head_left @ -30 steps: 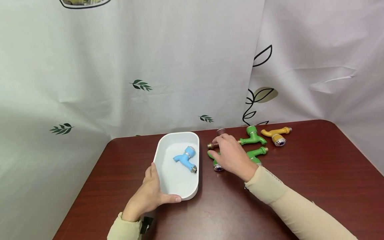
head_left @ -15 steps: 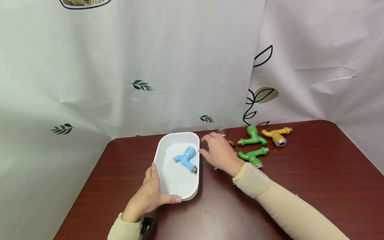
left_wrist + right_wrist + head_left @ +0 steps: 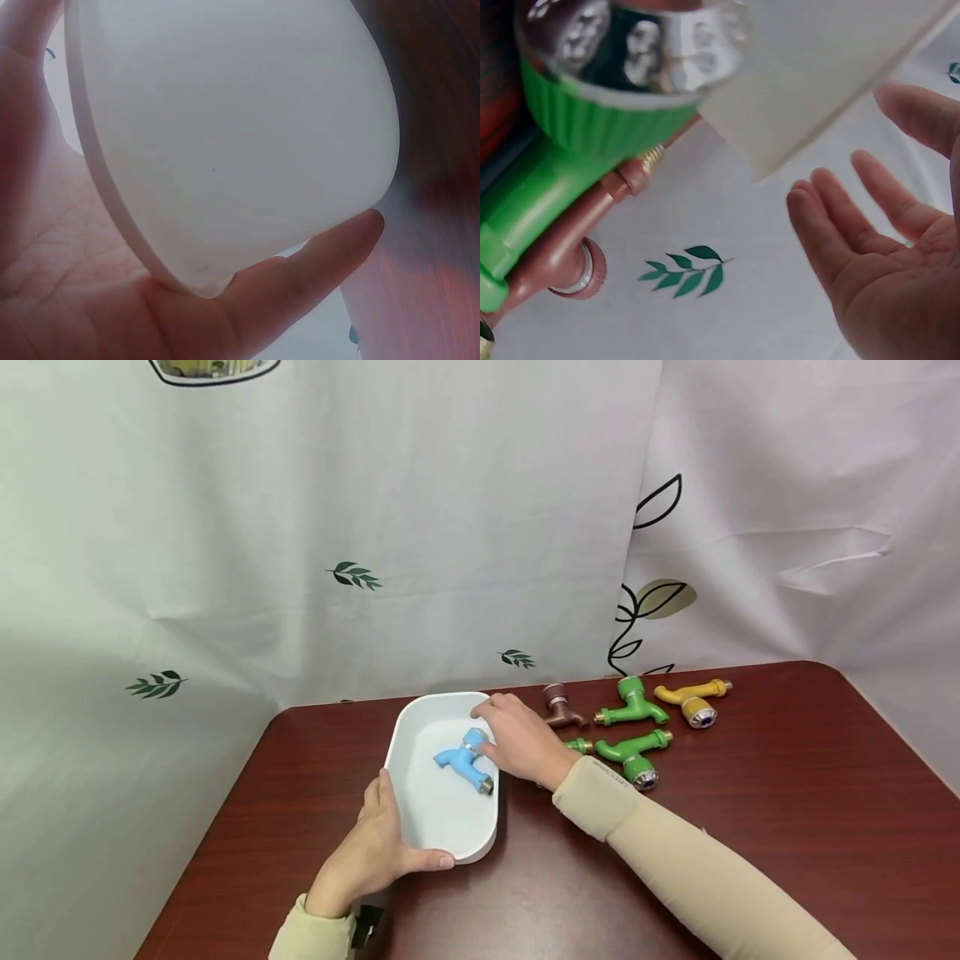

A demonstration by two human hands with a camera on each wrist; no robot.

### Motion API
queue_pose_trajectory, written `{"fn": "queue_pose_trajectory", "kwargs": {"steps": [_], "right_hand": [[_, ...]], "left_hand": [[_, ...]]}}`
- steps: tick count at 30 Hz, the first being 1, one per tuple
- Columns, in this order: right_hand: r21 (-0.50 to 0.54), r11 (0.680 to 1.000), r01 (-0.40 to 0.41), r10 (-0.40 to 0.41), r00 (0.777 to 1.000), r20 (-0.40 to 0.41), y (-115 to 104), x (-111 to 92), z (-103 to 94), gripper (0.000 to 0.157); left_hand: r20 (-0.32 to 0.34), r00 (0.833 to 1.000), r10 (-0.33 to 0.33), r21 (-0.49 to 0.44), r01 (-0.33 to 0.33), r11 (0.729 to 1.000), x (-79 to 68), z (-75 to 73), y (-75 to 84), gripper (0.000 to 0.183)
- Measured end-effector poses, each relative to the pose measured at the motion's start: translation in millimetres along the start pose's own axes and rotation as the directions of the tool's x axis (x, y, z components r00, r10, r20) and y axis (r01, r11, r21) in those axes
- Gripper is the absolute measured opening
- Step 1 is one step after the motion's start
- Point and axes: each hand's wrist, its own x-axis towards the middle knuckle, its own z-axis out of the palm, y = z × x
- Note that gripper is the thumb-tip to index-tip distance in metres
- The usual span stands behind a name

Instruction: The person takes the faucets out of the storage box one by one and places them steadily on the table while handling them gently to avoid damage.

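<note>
A white oblong tray (image 3: 442, 827) stands on the table with a light blue water tap (image 3: 465, 762) lying inside. At its near left corner is my left hand (image 3: 367, 852), fingers along the left wall and thumb stretched along the near wall; in the left wrist view the palm meets the tray's rim. My right hand (image 3: 521, 739) hovers over the right rim, its fingertips beside the blue tap's handle. The right wrist view shows nothing in that hand (image 3: 900, 292), its fingers loosely spread. I cannot tell whether it touches the blue tap.
Right of the tray lie a brown tap (image 3: 564, 718), a green tap (image 3: 632, 703) behind another green tap (image 3: 630, 747), and a yellow tap (image 3: 688, 692). One more green tap (image 3: 579, 746) is mostly hidden by my right forearm. A white curtain (image 3: 450, 527) hangs behind the table (image 3: 787, 793).
My right hand has moved left, from above the brown and green taps to over the tray's right rim. The left hand, the tray and the blue tap stay put.
</note>
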Motion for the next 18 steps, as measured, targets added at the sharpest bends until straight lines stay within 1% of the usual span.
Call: {"fn": "queue_pose_trajectory", "kwargs": {"steps": [7,12,18], "right_hand": [[0.003,0.999,0.051,-0.051,0.998,0.047,1.9,9.3,6.6,0.037],[-0.008,0.998,0.068,-0.067,0.994,0.087,-0.3,14.4,9.7,0.035],[-0.076,0.995,0.070,-0.062,0.994,0.095,-0.3,18.6,21.1,0.029]], "left_hand": [[0.001,1.000,-0.007,0.004,0.007,1.000,0.3,0.8,0.9,0.156],[0.002,1.000,0.000,0.007,0.000,1.000,0.0,0.3,0.9,0.155],[0.006,1.000,-0.002,0.007,0.002,1.000,0.2,0.3,1.1,0.155]]}}
